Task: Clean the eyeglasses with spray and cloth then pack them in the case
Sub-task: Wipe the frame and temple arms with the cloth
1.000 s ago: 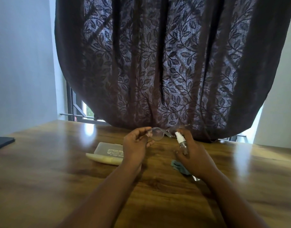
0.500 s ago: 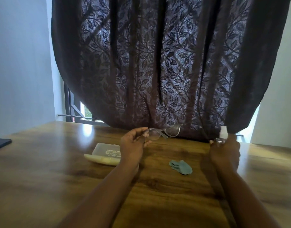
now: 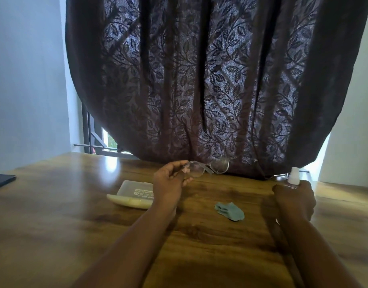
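Holding eyeglasses [image 3: 208, 170] mid-frame, left hand [image 3: 168, 183] pinches them; right hand [image 3: 294, 199] grips spray bottle [image 3: 293, 179]. Cloth [image 3: 230, 211] unused on bench [image 3: 54, 225]; wiping, case [image 3: 133, 194] packing appear outstanding.

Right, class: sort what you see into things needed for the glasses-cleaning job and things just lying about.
Needed: glasses in left hand; spray in right hand; cloth; case.

Lying about: dark pad at table's left edge; curtain.
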